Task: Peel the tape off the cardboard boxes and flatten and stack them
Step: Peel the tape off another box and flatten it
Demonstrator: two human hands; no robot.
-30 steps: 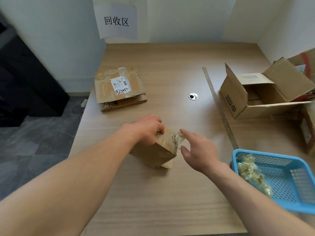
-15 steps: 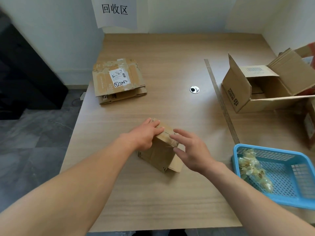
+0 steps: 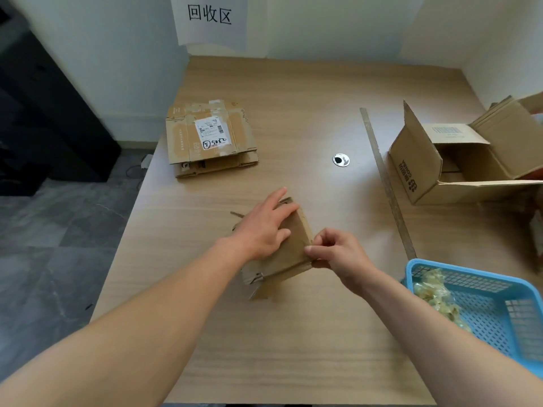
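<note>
Cardboard first, head view: small box [image 3: 293,248] sits mid on the wooden table [image 3: 293,342], partly collapsed, one flap poking out at its near end. Left hand [image 3: 261,230] lies flat on top, fingers straight, pressing down. Right hand [image 3: 338,254] has thumb & fingers curled, pinching at the box's right edge; prob. a tape end, too small to tell. To do it well: pin the box w/ left and pull the tape low & slow along the seam so the liner doesn't tear. Scrap goes to the blue basket [image 3: 458,277], near right. Flattened stack [image 3: 208,139] lies far left. Open box [image 3: 417,168] far right isn't flattened yet.
</note>
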